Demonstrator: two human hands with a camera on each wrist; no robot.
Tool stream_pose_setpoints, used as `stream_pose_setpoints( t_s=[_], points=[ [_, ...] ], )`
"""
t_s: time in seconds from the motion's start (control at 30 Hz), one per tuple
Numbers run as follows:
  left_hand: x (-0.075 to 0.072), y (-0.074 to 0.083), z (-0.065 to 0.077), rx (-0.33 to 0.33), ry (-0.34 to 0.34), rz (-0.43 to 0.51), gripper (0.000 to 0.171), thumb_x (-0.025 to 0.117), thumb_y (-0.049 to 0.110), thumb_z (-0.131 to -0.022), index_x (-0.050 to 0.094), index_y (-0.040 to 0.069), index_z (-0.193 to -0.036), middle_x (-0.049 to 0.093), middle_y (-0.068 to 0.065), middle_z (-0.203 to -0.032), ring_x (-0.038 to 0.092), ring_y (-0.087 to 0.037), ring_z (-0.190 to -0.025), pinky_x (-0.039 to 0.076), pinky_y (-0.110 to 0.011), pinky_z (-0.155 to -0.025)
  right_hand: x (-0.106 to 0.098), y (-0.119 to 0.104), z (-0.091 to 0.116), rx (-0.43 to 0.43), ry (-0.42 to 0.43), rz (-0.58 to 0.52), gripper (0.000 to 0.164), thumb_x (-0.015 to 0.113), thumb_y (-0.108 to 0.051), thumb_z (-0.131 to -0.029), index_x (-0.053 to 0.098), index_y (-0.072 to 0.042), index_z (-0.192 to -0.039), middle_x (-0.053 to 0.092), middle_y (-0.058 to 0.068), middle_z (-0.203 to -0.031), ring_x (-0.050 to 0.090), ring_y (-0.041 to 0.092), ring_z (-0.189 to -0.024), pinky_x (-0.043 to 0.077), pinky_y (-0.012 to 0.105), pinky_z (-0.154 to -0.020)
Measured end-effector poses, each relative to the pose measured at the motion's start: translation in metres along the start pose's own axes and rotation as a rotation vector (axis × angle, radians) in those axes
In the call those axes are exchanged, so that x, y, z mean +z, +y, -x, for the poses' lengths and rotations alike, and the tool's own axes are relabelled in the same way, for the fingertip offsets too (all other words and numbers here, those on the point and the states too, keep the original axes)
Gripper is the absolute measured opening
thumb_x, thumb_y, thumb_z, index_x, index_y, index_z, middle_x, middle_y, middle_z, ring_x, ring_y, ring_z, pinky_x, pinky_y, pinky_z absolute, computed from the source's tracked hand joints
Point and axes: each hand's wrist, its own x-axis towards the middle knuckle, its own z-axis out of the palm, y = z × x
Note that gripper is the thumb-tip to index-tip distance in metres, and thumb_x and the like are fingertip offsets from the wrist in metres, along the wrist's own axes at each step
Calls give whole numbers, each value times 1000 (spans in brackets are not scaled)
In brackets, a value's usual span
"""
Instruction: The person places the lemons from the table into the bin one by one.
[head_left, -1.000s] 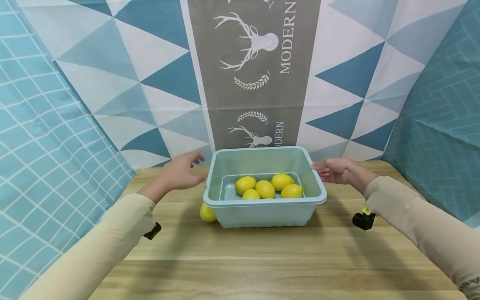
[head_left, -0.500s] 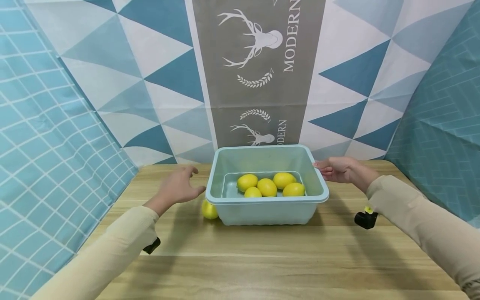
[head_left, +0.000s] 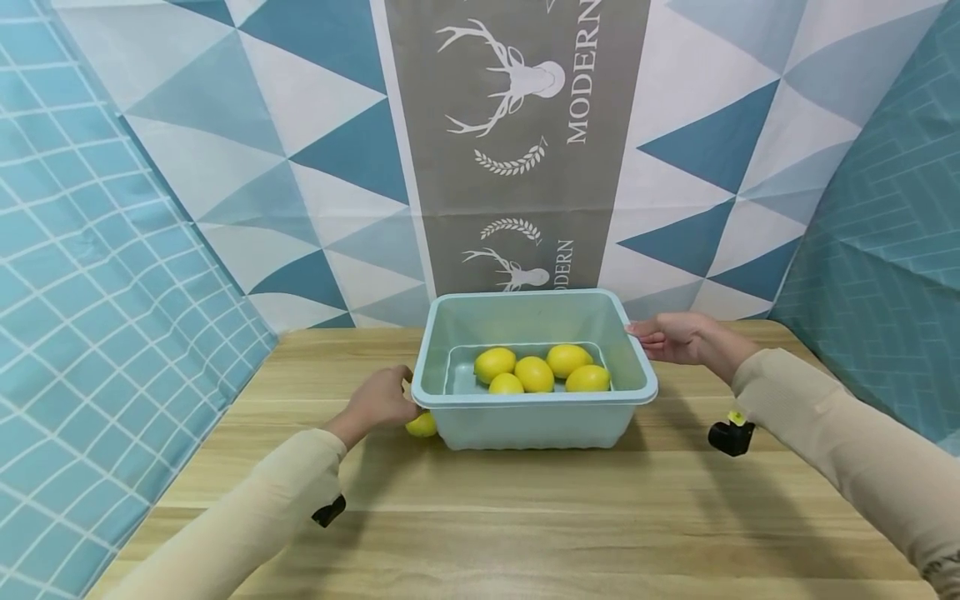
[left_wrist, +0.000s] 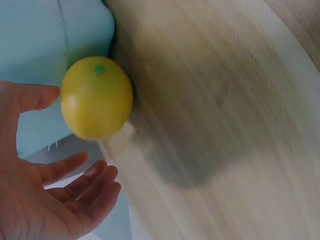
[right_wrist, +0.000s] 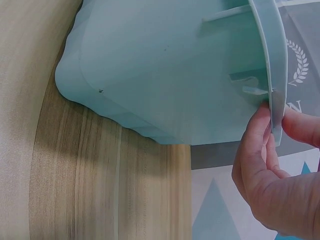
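A light blue plastic basin (head_left: 536, 425) stands on the table with several lemons (head_left: 534, 375) inside. Against its left outer wall sits one more lemon (left_wrist: 96, 98), partly covered by the left hand in the head view. My left hand (head_left: 381, 398) reaches down around this lemon. In the left wrist view the thumb is close to the lemon's side, and the loosely bent fingers (left_wrist: 82, 192) are spread apart from it. At the basin's right side, my right hand (right_wrist: 265, 175) pinches the rim between thumb and fingers.
The wooden table (head_left: 510, 517) extends in front of the basin and to both sides. A patterned cloth with deer prints (head_left: 525, 79) hangs directly behind it. Blue cloths flank the left (head_left: 90, 250) and right (head_left: 885, 250). Black wrist cameras hang under both sleeves.
My left hand has moved down and slightly right, from beside the basin's rim to the lemon outside it. The right hand keeps its pinch on the rim. The head view shifted slightly.
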Motion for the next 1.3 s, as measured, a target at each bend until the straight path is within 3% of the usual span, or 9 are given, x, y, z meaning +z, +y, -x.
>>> stream_pose_setpoints(
  t_s=[0.23,0.43,0.57,0.73,0.93,1.3],
  points=[
    [3,3,3,61,-22,26,27,71,26,-73,62,7,-91,60,-5,-73,51,-17,-65,40,-27,-56,2,-1,-1,5,2,-6,20,60,-14,-94,50,-6,-110,63,-2,-81,63,6,-75,56,18,-77],
    [-4,0,4,107,-48,-10,45,78,19,-66,65,2,-106,69,-11,-90,61,-22,-79,53,-35,-68,3,-1,-1,9,10,-9,24,62,-15,-94,49,-7,-112,62,-3,-83,62,6,-77,56,18,-78],
    [-4,-6,4,162,-53,-83,57,81,16,-64,62,0,-116,67,-16,-101,61,-26,-87,55,-41,-78,2,-2,-1,7,9,-6,24,62,-15,-93,49,-7,-112,62,-3,-83,62,6,-77,56,18,-78],
    [-1,-13,7,223,-47,-204,50,81,9,-67,62,3,-113,62,-14,-97,54,-24,-82,54,-40,-75,3,-2,-1,5,10,-2,25,61,-15,-94,48,-7,-113,61,-3,-84,61,7,-79,56,17,-79],
    [0,-26,8,238,-11,-303,49,80,11,-65,59,7,-109,57,-12,-96,51,-24,-83,52,-37,-67,2,0,0,11,7,-3,27,61,-16,-94,47,-7,-115,60,-3,-86,60,6,-80,56,17,-80],
    [-2,-33,6,285,-42,-286,51,80,6,-65,59,12,-112,57,-11,-103,51,-25,-89,54,-41,-79,0,3,0,-1,-2,-11,25,61,-17,-94,48,-8,-114,61,-4,-86,61,6,-80,56,18,-81]
  ],
)
